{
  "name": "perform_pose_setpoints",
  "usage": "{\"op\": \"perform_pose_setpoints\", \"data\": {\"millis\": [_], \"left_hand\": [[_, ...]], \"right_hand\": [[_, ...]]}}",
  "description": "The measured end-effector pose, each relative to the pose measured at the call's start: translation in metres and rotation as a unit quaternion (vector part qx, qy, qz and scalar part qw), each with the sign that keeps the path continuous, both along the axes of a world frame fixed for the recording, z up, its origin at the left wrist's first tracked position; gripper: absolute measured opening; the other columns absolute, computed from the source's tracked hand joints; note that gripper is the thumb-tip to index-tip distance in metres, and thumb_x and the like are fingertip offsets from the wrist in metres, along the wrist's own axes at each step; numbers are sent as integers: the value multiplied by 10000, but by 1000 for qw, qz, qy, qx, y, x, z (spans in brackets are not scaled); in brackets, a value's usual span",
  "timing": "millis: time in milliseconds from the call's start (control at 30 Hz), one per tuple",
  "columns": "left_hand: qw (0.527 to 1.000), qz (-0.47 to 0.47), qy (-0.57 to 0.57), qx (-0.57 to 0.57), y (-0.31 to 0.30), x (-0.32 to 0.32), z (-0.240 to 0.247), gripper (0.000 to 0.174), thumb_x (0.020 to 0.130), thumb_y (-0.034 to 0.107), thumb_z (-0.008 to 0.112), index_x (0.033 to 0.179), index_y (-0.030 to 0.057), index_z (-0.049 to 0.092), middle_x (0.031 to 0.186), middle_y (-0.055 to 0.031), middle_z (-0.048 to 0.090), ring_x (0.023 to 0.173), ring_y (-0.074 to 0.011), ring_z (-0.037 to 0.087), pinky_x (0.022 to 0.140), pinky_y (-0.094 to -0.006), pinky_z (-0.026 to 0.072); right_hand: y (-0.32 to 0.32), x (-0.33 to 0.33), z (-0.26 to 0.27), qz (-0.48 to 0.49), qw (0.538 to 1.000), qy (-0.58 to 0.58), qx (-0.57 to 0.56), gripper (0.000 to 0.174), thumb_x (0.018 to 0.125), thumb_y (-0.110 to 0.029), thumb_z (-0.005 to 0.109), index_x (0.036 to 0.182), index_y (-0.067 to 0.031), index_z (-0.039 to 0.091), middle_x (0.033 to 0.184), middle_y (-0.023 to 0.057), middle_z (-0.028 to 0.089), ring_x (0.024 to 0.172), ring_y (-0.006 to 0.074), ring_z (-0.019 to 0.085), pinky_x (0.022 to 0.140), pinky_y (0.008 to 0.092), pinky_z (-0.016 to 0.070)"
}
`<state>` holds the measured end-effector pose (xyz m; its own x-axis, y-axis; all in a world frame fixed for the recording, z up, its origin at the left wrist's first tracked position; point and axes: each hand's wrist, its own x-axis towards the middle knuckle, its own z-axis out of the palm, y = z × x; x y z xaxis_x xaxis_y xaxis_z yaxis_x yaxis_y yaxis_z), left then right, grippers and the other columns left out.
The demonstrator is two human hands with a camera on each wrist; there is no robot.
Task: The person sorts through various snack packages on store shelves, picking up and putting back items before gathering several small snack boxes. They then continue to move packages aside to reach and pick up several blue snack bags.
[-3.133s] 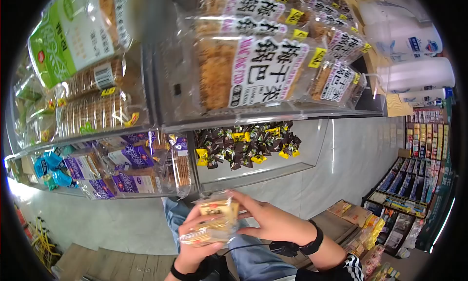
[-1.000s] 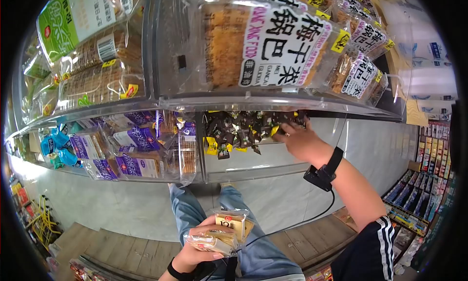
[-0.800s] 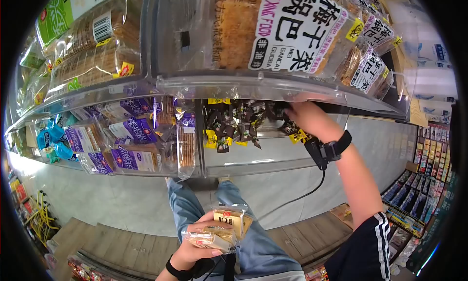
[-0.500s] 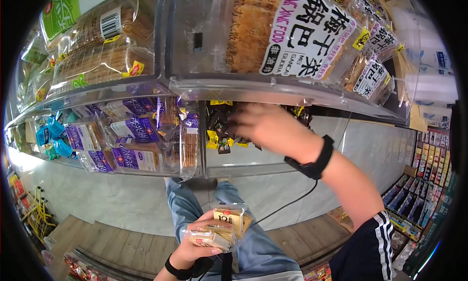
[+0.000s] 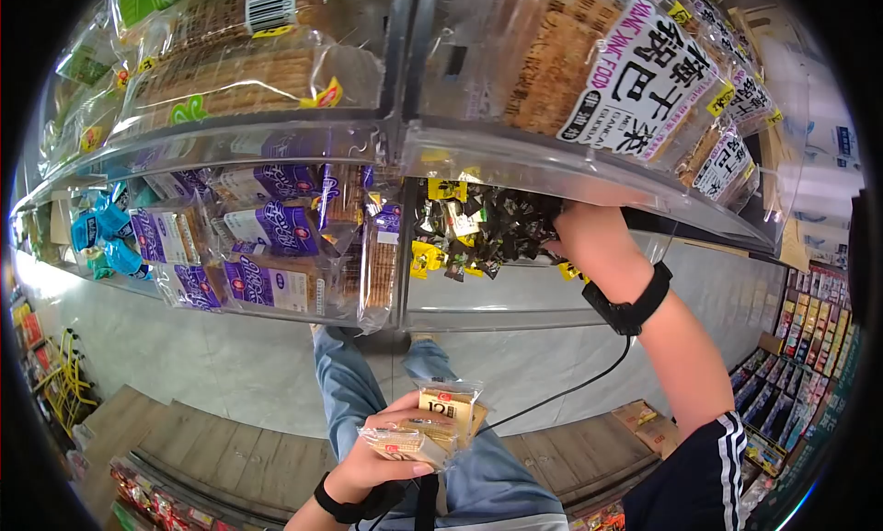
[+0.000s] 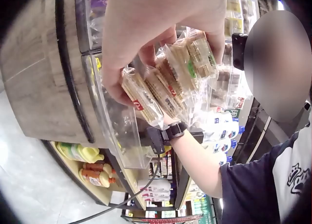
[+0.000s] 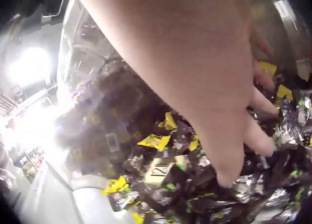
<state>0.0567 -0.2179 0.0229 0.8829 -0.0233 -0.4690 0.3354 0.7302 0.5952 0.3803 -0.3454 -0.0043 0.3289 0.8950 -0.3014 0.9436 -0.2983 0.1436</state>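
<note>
My left hand (image 5: 368,462) grips several clear-wrapped biscuit packets (image 5: 446,408) low in front of my legs. In the left wrist view these biscuit packets (image 6: 168,85) fan out between thumb and fingers. My right hand (image 5: 593,241) reaches into the lower clear bin, its fingertips hidden under the upper bin's edge. Dark-wrapped candies (image 5: 510,220) with yellow ends fill the back of that bin. In the right wrist view my right hand (image 7: 204,82) has its fingers spread down among the candies (image 7: 161,197). A pale packet marked 12 (image 7: 163,170) lies among them.
Left of the candies are purple-labelled biscuit packs (image 5: 280,227) and blue packets (image 5: 103,223). An upper clear bin (image 5: 543,163) with large rice-crust packs (image 5: 598,80) overhangs the candy bin. A black cable (image 5: 561,393) runs from the right wrist strap.
My right hand left the biscuit packets for the candy bin, swept left across the candies, then back right. A pale packet now shows among the candies. The left hand keeps its hold.
</note>
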Motion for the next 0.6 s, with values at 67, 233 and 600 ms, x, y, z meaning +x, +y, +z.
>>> {"op": "perform_pose_setpoints", "data": {"millis": [67, 233, 600], "left_hand": [[999, 6, 32, 23, -2, 3, 3, 614, 614, 337, 794, 1053, -59, 631, 1228, -172, 511, 1138, -276, 504, 957, -390, 413], [999, 5, -34, 3, 2, -3, -8, 537, 684, 131, 769, 1152, -65, 593, 1305, -159, 462, 1201, -264, 455, 1011, -351, 350], [1000, 8, -29, -7, 2, -1, -8, 527, 687, 130, 761, 1151, -59, 598, 1318, -168, 449, 1206, -271, 449, 1019, -352, 334]], "right_hand": [[7, -10, 2, -28, 999, -29, 35, 185, 688, -126, 606, 797, -3, 691, 816, 155, 652, 794, 300, 632, 704, 409, 511], [54, -39, -31, 31, 988, 83, 129, 232, 742, -154, 632, 935, -28, 659, 932, 111, 606, 913, 283, 595, 821, 370, 472], [77, -32, -55, -60, 984, 169, 8, 534, 569, -229, 787, 1076, -135, 646, 1146, 115, 542, 1164, 328, 464, 974, 464, 364]]}}
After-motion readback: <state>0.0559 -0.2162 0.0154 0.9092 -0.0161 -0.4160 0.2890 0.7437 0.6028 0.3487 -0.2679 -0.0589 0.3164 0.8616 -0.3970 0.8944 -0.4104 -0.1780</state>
